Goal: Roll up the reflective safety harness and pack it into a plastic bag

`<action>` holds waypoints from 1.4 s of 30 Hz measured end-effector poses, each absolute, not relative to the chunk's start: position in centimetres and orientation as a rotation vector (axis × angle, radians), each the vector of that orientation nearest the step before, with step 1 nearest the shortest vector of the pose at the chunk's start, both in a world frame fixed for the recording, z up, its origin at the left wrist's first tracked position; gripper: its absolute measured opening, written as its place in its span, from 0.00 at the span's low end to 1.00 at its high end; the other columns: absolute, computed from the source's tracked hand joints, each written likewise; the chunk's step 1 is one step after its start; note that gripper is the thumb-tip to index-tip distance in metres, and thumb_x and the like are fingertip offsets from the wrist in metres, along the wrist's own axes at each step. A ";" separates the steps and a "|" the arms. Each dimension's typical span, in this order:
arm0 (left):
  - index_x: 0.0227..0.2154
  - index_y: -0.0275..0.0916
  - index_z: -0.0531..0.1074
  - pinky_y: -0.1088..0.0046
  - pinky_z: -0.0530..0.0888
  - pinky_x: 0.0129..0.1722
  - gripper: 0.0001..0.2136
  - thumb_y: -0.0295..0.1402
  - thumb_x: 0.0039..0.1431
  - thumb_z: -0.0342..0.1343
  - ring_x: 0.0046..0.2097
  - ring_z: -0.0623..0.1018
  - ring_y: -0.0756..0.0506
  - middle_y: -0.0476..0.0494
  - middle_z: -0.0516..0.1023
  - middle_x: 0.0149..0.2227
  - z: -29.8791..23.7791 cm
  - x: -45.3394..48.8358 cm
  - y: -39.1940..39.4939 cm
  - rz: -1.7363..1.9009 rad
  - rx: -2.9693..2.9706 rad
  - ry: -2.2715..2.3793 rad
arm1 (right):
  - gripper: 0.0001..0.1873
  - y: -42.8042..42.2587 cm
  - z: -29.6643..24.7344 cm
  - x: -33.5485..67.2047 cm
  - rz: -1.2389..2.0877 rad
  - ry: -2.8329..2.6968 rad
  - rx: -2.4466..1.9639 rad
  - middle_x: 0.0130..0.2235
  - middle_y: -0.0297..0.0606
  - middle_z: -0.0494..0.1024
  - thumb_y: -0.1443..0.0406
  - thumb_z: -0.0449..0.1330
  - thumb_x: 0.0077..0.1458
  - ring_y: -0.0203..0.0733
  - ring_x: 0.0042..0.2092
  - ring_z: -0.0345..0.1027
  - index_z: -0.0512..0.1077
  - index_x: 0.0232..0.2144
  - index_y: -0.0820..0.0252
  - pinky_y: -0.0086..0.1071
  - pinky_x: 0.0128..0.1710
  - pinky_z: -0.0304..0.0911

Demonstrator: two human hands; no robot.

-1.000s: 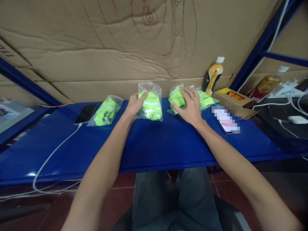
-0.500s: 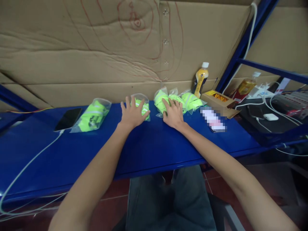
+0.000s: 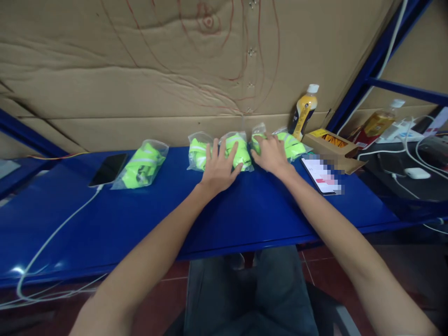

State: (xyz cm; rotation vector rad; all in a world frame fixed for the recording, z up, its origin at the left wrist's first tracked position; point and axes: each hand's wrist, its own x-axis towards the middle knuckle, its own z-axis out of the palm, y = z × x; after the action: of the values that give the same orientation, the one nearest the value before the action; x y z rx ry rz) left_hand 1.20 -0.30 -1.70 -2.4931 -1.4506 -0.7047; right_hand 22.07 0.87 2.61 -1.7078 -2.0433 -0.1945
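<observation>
Several clear plastic bags of folded neon-green fabric lie along the back of a blue shelf (image 3: 224, 219). My left hand (image 3: 219, 169) lies flat with fingers spread across two of them, one bag (image 3: 196, 154) under its left fingers and one bag (image 3: 239, 150) under its right fingers. Palm down, my right hand (image 3: 271, 154) rests on a further bag (image 3: 257, 139). Just right of that hand lies another bag (image 3: 294, 146). A single bag (image 3: 142, 163) lies apart to the left.
A dark phone (image 3: 108, 170) on a white cable lies far left. Another phone (image 3: 322, 175) lies right of my right hand, beside an open cardboard box (image 3: 331, 144) and a yellow bottle (image 3: 303, 111). Cardboard lines the back; chargers and cables crowd the right.
My left hand slid right and pushed its bag up against the right-hand group. That bag went from upright to lying flat. My right hand stayed on its bag.
</observation>
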 end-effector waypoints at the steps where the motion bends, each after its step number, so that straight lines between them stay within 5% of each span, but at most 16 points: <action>1: 0.76 0.38 0.59 0.34 0.45 0.75 0.31 0.42 0.75 0.48 0.80 0.48 0.22 0.28 0.51 0.79 -1.7 1.5 -0.3 -0.686 -2.529 -1.390 | 0.28 1.6 2.3 23.4 -0.139 -2.039 -1.789 0.62 0.64 0.74 0.62 0.61 0.64 0.75 0.62 0.67 0.75 0.64 0.65 0.64 0.61 0.63; 4: 0.74 0.35 0.64 0.37 0.48 0.76 0.28 0.34 0.74 0.44 0.80 0.51 0.25 0.27 0.53 0.79 -1.3 2.0 -0.2 -0.608 -2.620 -1.290 | 0.31 3.3 0.9 25.7 -0.089 -2.007 -1.708 0.59 0.60 0.76 0.62 0.62 0.64 0.68 0.62 0.68 0.72 0.67 0.64 0.56 0.63 0.65; 7: 0.72 0.32 0.66 0.37 0.50 0.76 0.28 0.40 0.76 0.45 0.79 0.55 0.24 0.24 0.56 0.77 -1.2 1.8 0.0 -0.599 -2.601 -1.350 | 0.32 3.8 -0.6 24.9 -0.010 -1.876 -1.614 0.59 0.57 0.78 0.60 0.60 0.66 0.61 0.61 0.70 0.70 0.68 0.68 0.50 0.66 0.64; 10: 0.72 0.31 0.65 0.33 0.52 0.74 0.33 0.50 0.75 0.48 0.78 0.55 0.21 0.20 0.56 0.77 -1.3 1.2 0.3 -0.567 -2.589 -1.378 | 0.33 3.3 -2.0 22.2 -0.057 -1.873 -1.611 0.62 0.63 0.75 0.57 0.53 0.71 0.64 0.64 0.68 0.66 0.70 0.74 0.54 0.68 0.61; 14: 0.72 0.34 0.65 0.31 0.47 0.75 0.30 0.44 0.74 0.51 0.79 0.50 0.22 0.23 0.52 0.79 -1.7 0.1 1.0 -0.561 -2.543 -1.337 | 0.36 3.1 -2.5 20.5 0.025 -1.969 -1.538 0.67 0.64 0.71 0.57 0.43 0.75 0.63 0.69 0.63 0.61 0.73 0.77 0.56 0.72 0.55; 17: 0.69 0.41 0.70 0.32 0.42 0.76 0.26 0.39 0.71 0.53 0.80 0.48 0.23 0.30 0.52 0.79 -2.1 -0.7 1.5 -0.605 -2.496 -1.310 | 0.33 3.4 -1.3 22.4 0.027 -1.971 -1.518 0.71 0.59 0.67 0.56 0.46 0.73 0.60 0.73 0.57 0.67 0.70 0.70 0.53 0.74 0.53; 20: 0.67 0.42 0.73 0.32 0.43 0.76 0.25 0.40 0.71 0.53 0.80 0.48 0.22 0.32 0.55 0.79 -1.9 -0.8 1.5 -0.628 -2.481 -1.374 | 0.30 3.3 0.1 25.5 -0.312 -1.836 -1.674 0.75 0.58 0.59 0.56 0.54 0.69 0.70 0.76 0.47 0.71 0.67 0.64 0.64 0.73 0.46; 27: 0.64 0.41 0.76 0.31 0.45 0.75 0.27 0.51 0.72 0.49 0.78 0.55 0.24 0.32 0.66 0.73 1.0 -6.7 3.0 -1.059 -2.061 -1.682 | 0.31 2.4 -0.3 26.7 -0.403 -1.883 -2.053 0.64 0.67 0.69 0.52 0.62 0.65 0.77 0.64 0.60 0.75 0.62 0.66 0.66 0.60 0.56; 31: 0.56 0.28 0.78 0.21 0.37 0.67 0.37 0.60 0.60 0.59 0.77 0.47 0.14 0.22 0.68 0.70 -0.2 -15.0 5.2 -1.357 -1.492 -1.965 | 0.32 2.7 -0.7 25.3 -0.337 -1.890 -1.871 0.58 0.64 0.75 0.50 0.48 0.74 0.71 0.61 0.64 0.77 0.61 0.67 0.62 0.61 0.58; 34: 0.50 0.22 0.78 0.16 0.43 0.60 0.46 0.68 0.50 0.61 0.74 0.51 0.07 0.14 0.74 0.62 -2.0 -18.1 6.9 -1.424 -1.504 -2.282 | 0.33 3.2 -1.1 24.9 -0.311 -1.934 -1.710 0.52 0.62 0.79 0.56 0.40 0.76 0.64 0.59 0.67 0.77 0.60 0.70 0.59 0.63 0.56; 42: 0.60 0.20 0.72 0.29 0.66 0.62 0.40 0.58 0.72 0.41 0.67 0.71 0.20 0.14 0.77 0.59 -0.8 -16.8 9.9 -0.915 -1.920 -2.230 | 0.31 4.0 -2.0 25.6 -0.276 -1.929 -1.689 0.55 0.60 0.78 0.53 0.46 0.74 0.64 0.60 0.65 0.81 0.57 0.66 0.56 0.61 0.58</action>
State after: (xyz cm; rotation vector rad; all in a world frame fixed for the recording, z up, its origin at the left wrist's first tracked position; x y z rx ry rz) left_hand -16.85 9.85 -0.79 -1.9204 -2.2295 -0.9148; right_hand 25.61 3.96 -2.01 -1.6890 -1.9291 -0.2761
